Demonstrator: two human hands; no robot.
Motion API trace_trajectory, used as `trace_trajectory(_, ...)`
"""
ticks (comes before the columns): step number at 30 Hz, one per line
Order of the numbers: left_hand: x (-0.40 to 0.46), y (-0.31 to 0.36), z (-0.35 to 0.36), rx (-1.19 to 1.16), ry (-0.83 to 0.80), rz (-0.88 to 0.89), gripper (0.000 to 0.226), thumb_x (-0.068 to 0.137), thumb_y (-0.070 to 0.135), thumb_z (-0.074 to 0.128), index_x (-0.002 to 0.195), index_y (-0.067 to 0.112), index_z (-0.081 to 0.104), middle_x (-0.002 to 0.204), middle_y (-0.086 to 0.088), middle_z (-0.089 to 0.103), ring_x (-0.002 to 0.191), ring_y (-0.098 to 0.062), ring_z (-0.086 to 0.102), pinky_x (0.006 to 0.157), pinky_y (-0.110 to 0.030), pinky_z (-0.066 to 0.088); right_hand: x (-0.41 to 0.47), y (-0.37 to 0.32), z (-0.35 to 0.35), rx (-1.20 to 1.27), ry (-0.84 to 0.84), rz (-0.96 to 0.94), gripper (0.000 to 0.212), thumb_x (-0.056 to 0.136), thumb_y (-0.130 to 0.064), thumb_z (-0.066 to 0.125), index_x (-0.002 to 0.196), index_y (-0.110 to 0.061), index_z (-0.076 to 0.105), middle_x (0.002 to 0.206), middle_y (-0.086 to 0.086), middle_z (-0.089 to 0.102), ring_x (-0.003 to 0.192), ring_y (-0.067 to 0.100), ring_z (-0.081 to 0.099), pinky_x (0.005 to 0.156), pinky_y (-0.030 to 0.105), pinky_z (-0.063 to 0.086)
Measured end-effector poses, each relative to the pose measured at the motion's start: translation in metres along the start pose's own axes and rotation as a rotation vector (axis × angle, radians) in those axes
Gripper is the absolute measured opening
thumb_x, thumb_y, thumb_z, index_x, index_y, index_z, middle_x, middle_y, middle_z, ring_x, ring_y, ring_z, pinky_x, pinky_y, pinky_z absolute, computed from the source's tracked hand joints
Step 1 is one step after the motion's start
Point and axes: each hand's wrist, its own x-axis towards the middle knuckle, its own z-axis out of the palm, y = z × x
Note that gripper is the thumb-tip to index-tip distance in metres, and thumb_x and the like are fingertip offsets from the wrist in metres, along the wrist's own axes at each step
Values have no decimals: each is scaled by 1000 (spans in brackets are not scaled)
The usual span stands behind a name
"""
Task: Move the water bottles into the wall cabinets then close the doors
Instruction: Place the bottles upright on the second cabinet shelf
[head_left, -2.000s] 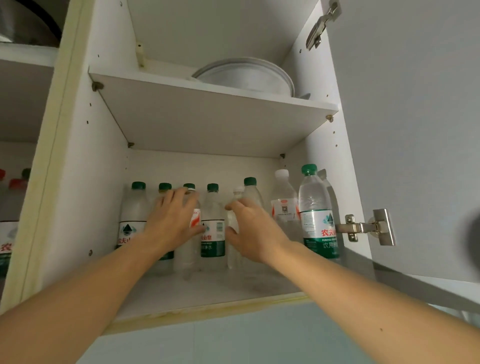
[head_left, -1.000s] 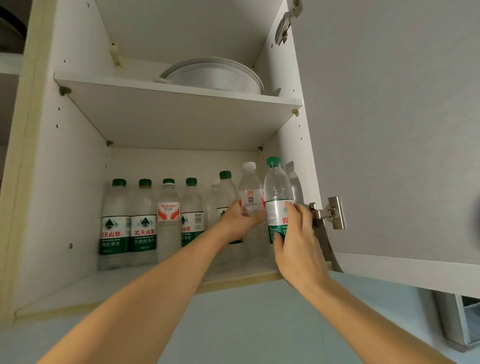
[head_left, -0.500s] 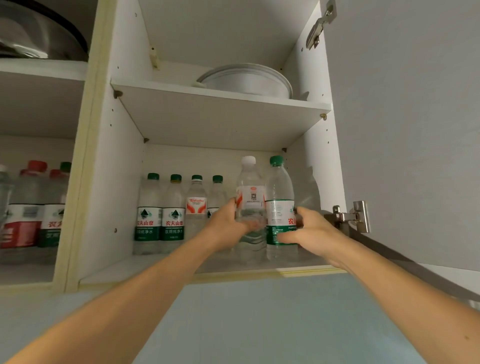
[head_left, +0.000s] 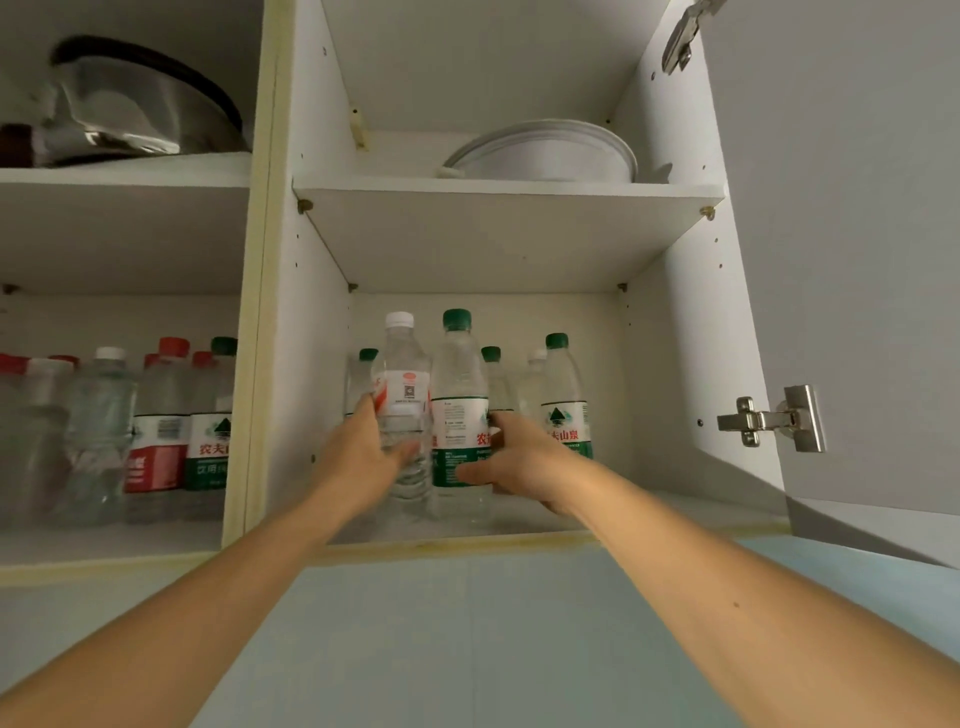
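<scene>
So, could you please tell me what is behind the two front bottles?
More bottles: three green caps and one white cap show; the front bottles and hands cover their lower parts.

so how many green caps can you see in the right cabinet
4. One on the front bottle in the right hand, one behind the white-capped bottle at left, one just right of the front bottle, one farthest right. More may be hidden behind.
</scene>
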Motion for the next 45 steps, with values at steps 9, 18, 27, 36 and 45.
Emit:
trace_trajectory(9,-15,-11,-5,351,223,109,80,93,19,69,155,14,18,150,-14,37,130,-33,47,103,-49,49,11,-18,25,24,-104,-27,52,89,-15,75,134,-27,52,110,-13,65,96,7,62,92,33,55)
trace_trajectory(18,4,57,39,352,235,703,66,93,22,67,151,15,36,151,-1,31,130,-16,43,102,-22,41,8,14,-66,-360,512,-127,47,92,-31,73,134,-13,59,130,5,63,110,17,62,92,28,49)
trace_trajectory(27,87,71,125,483,53,465,79,87,6,71,152,21,28,150,-4,24,135,-24,37,96,-32,51,41,57,-109,-347,315,156,116,77,-47,85,160,-16,10,153,13,45,130,31,53,97,38,50)
trace_trajectory(36,151,51,152,861,-74,387,122,71,60,81,156,28,0,156,-17,21,144,-37,22,117,-53,24,53,66,-123,-178,165,233,72,77,-21,88,132,-17,43,125,9,62,109,29,65,85,50,62)
trace_trajectory(45,166,47,177,905,-181,381,116,71,85,61,154,49,-11,162,-18,26,153,-36,12,117,-64,-10,59,69,-135,-303,215,391,72,87,-18,80,141,-3,35,132,19,58,118,35,60,97,50,55)
